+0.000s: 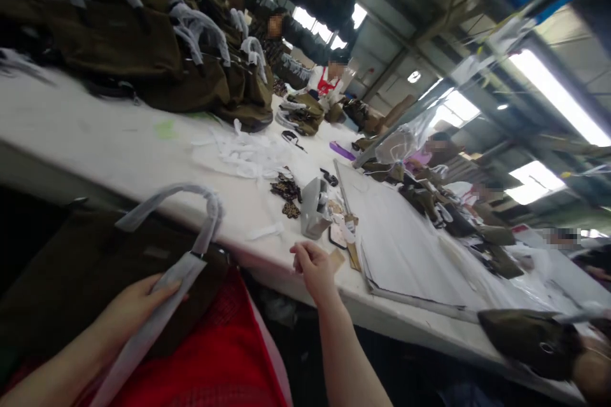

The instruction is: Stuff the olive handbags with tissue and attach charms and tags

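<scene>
A dark olive handbag (pixel 147 267) hangs against the table's front edge, close to my body. Its handles (pixel 210 229) are wrapped in white, filmy covering. My left hand (pixel 138 308) is closed around the nearer wrapped handle, thumb lying across it. My right hand (pixel 312 264) is over the table edge with its fingers curled together; whatever they may hold is hidden. Just beyond it stands a grey block-like tape dispenser (pixel 314 210). A phone in a pale case (pixel 337 235) lies to its right, and leopard-print pieces (pixel 286 191) lie to its left.
Many olive bags with wrapped handles (pixel 205 38) are heaped at the back left of the white table (pixel 157 146). White strips (pixel 248 149) form a loose pile. A metal-edged board (pixel 415 248) covers the right. Co-workers (pixel 327 79) work farther along; another olive bag (pixel 529 337) sits right.
</scene>
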Action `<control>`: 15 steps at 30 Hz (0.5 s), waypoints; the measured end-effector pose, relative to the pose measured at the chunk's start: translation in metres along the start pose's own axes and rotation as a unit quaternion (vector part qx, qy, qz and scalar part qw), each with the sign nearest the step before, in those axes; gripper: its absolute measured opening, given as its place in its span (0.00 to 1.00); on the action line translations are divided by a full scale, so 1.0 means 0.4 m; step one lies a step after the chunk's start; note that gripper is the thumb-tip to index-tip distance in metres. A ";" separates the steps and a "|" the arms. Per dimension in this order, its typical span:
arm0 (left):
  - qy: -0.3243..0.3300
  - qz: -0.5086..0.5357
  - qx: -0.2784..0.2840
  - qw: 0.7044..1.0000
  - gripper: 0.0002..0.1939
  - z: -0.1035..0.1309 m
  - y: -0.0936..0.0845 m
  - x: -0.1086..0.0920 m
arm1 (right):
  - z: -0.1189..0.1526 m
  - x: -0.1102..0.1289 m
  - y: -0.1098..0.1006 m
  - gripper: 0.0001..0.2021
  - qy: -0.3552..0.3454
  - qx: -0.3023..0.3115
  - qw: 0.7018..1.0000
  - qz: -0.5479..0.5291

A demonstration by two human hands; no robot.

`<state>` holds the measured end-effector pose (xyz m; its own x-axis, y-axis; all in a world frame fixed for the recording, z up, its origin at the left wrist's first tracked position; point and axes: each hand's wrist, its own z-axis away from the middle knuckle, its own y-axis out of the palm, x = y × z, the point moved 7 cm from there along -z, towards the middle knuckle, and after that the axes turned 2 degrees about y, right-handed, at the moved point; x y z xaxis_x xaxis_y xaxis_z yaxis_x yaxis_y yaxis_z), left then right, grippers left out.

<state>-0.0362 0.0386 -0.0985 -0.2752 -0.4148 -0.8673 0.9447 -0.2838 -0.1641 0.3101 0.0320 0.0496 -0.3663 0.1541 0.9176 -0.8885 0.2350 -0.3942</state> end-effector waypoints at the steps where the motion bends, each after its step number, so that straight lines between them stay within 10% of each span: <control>1: 0.009 0.019 0.015 1.000 0.39 0.014 0.010 -0.029 | 0.009 0.033 0.062 0.16 -0.010 0.052 0.999 -0.002; 8: 0.077 0.005 -0.029 0.997 0.30 0.041 0.004 -0.077 | 0.082 0.187 0.487 0.12 -0.086 0.336 0.938 -0.013; 15: 0.092 -0.008 -0.058 0.994 0.22 0.052 -0.018 -0.082 | 0.061 0.050 0.537 0.15 0.024 0.349 0.928 0.126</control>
<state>-0.0379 0.0363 -0.0593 -0.2640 -0.2435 -0.9333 0.9573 -0.1841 -0.2228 0.1050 0.0621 -0.0155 -0.5892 0.1667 0.7906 -0.7452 -0.4902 -0.4520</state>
